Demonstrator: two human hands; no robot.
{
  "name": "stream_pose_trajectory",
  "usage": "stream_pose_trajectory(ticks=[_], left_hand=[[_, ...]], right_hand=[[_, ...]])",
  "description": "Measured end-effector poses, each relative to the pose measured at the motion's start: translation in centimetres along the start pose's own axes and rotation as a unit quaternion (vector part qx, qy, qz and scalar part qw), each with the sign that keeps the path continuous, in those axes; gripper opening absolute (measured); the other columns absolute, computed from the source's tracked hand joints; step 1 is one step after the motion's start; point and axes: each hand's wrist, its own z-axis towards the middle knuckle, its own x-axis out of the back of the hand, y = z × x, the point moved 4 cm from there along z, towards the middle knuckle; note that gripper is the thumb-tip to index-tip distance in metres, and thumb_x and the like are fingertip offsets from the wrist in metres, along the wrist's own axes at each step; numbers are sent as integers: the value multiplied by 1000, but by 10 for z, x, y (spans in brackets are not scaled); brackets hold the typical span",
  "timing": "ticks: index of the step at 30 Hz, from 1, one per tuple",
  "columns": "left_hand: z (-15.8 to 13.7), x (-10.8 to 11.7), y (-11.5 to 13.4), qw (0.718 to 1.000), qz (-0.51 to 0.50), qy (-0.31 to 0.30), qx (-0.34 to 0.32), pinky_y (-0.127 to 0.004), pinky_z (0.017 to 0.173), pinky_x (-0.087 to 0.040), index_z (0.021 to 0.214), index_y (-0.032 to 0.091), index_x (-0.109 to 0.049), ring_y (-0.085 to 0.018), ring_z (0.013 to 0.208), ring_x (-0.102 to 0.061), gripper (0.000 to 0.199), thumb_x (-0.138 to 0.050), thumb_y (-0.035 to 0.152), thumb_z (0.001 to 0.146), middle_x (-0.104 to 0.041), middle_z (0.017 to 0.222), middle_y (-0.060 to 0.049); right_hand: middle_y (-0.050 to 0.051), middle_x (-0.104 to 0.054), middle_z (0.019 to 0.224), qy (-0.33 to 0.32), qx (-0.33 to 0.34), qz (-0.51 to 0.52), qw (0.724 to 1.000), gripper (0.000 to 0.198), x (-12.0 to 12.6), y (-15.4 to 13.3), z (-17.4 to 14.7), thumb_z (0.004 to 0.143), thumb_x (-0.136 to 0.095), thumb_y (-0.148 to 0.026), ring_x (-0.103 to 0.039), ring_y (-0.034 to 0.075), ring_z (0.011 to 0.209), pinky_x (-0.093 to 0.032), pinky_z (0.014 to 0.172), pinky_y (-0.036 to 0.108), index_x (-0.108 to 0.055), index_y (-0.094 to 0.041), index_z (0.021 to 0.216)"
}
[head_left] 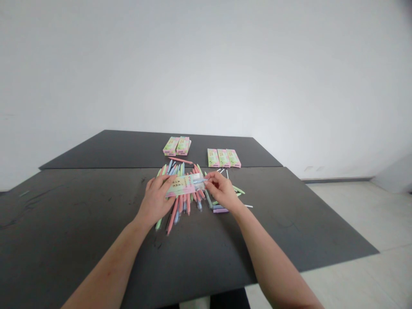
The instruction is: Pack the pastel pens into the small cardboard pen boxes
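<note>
My left hand (156, 196) grips the near-left end of a small pink, green and yellow printed pen box (180, 185), which has a clear window toward its right end. At that right end, my right hand (222, 189) pinches a light blue pen (201, 181) that lies in line with the box. How far the pen sits inside the box is hard to make out. Below the box spreads a pile of pink, blue and green pens (180, 205), partly covered by the box and my left hand.
Several matching boxes (171, 146) are stacked at the back left, with a pink pen (180, 160) before them. Three boxes (223, 158) lie side by side at the back right. Purple pens (220, 210) and green pens (238, 189) lie around my right hand on the black table (80, 223).
</note>
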Motion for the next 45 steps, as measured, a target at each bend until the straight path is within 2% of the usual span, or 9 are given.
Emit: stream_pose_trajectory(ticks=[5,13,20,28,35,42,45], left_hand=[[1,-1,1,1000,-6,1,-5,-48,104,-39,131,15,-51,-30,118,-50,54,-56,15,77,-55,122,-14],[0,0,2,1000,-14,5,-13,-49,104,-39,132,15,-51,-31,119,-49,55,-57,16,78,-55,122,-14],[1,0,7,1000,-24,6,-18,-49,103,-39,131,17,-52,-30,117,-50,52,-56,16,78,-55,123,-14],[2,2,9,999,-25,11,-28,-50,102,-40,130,16,-51,-31,116,-51,51,-56,17,79,-55,123,-15],[2,2,9,999,-22,10,-29,-49,103,-39,130,16,-51,-30,117,-51,51,-56,16,79,-55,124,-14],[2,2,10,999,-23,3,-23,-50,103,-39,130,18,-52,-30,117,-51,51,-56,16,79,-56,123,-14],[2,2,10,1000,-25,1,-19,-49,104,-38,131,18,-51,-30,117,-51,52,-56,16,79,-56,123,-13]], right_hand=[[-4,-53,64,25,20,-26,999,20,-3,5,1,87,-57,-30,-44,9,55,-35,54,21,-64,-17,100],[-3,-53,58,72,-6,-66,995,24,1,8,2,83,-62,-32,-43,9,51,-35,53,22,-73,-15,94],[3,-68,74,36,42,-130,990,23,-3,2,1,87,-62,-29,-53,12,61,-41,62,24,-75,-18,102],[4,-69,74,20,66,-133,989,24,-10,-2,0,89,-56,-23,-60,15,68,-45,69,26,-76,-19,101],[-1,-59,60,67,21,-118,990,19,-13,9,-1,85,-61,-29,-49,12,54,-39,57,24,-75,-17,91],[4,-69,76,47,62,-148,986,20,-16,-1,-3,88,-58,-26,-59,15,70,-44,69,25,-76,-20,94],[4,-67,74,35,54,-166,984,23,-16,-3,-4,88,-56,-24,-59,16,71,-44,69,26,-76,-19,99]])
